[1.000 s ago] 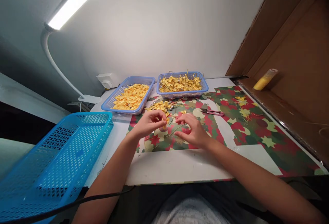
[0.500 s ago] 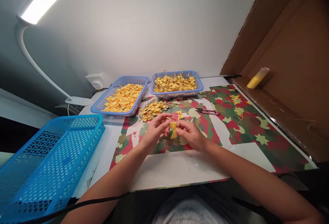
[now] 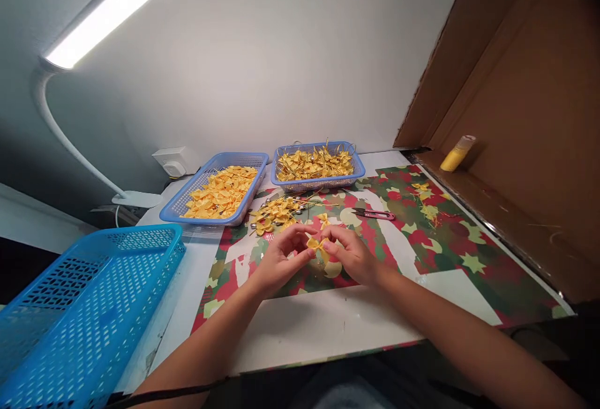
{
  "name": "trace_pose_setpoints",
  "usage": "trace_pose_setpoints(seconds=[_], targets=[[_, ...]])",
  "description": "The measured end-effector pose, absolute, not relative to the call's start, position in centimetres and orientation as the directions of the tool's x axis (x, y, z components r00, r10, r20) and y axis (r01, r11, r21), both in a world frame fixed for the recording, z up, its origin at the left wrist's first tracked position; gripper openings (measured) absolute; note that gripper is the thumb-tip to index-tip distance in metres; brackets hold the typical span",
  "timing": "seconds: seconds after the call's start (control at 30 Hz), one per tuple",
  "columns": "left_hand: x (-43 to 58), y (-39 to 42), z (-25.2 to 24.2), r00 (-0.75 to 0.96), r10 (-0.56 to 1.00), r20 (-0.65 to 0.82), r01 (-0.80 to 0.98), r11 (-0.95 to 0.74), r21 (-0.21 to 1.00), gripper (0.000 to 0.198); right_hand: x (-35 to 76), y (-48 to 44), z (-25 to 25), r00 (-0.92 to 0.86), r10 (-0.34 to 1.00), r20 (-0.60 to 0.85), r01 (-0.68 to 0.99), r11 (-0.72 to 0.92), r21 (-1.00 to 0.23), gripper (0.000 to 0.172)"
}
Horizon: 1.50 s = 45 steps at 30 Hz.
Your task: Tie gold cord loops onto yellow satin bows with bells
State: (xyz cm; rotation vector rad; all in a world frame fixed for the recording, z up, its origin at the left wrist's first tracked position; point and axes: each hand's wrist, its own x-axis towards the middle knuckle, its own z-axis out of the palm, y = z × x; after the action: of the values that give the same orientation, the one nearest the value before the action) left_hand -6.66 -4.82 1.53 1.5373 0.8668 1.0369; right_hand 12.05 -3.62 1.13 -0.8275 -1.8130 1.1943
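Between my two hands is a small yellow ribbon bow (image 3: 317, 245), held just above the patterned table cover. My left hand (image 3: 284, 257) pinches the bow's left side with thumb and fingers. On its right side, my right hand (image 3: 350, 252) grips it between thumb and forefinger. Just beyond the fingers another yellow bow (image 3: 323, 219) lies on the cover. A pile of yellow bows (image 3: 276, 212) with gold ties and shiny round bits is behind my left hand. Pink-handled thread snips (image 3: 375, 214) rest farther back on the right.
Two blue-rimmed baskets hold yellow pieces: a left basket (image 3: 171, 212) and a back basket (image 3: 319, 182). A large blue basket (image 3: 154, 284) stands at the left. A lamp (image 3: 77, 146) arches over that side. Yellow scraps (image 3: 432, 212) and a yellow-filled tube (image 3: 457, 154) are at right.
The bow has turned in my fingers, from hanging upright to lying more sideways. My left fingers have shifted in to its left side. The camera view has tilted slightly upward.
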Motion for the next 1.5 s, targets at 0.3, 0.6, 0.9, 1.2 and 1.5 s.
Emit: trace_pose_setpoints(seconds=[0.3, 0.6, 0.9, 1.2, 1.5], targets=[[-7.6, -4.1, 2.1, 0.458, 0.82, 0.344, 0.297, -0.506, 0.81, 0.009, 12.2, -3.6, 1.0, -0.568, 0.777, 0.271, 0.148, 0.42, -0.896, 0.027], [-8.1, -3.9, 2.5, 0.548, 0.819, 0.169, 0.448, -0.458, 0.768, 0.014, 12.7, -3.4, 0.7, -0.6, 0.706, 0.376, 0.288, 0.629, -0.722, 0.004], [-8.5, -3.8, 2.2, 0.543, 0.83, 0.128, 0.526, -0.455, 0.719, 0.013, 13.3, -2.7, 0.2, -0.663, 0.571, 0.484, 0.391, 0.816, -0.427, 0.005], [-8.6, -3.9, 2.5, 0.58, 0.812, 0.063, 0.577, -0.464, 0.672, 0.013, 13.4, -2.9, 1.1, -0.71, 0.659, 0.248, 0.514, 0.726, -0.457, 0.007], [-8.7, -3.8, 3.0, 0.641, 0.768, 0.003, 0.584, -0.49, 0.647, 0.015, 13.2, -3.3, 1.6, -0.774, 0.627, 0.095, 0.424, 0.623, -0.658, 0.02]])
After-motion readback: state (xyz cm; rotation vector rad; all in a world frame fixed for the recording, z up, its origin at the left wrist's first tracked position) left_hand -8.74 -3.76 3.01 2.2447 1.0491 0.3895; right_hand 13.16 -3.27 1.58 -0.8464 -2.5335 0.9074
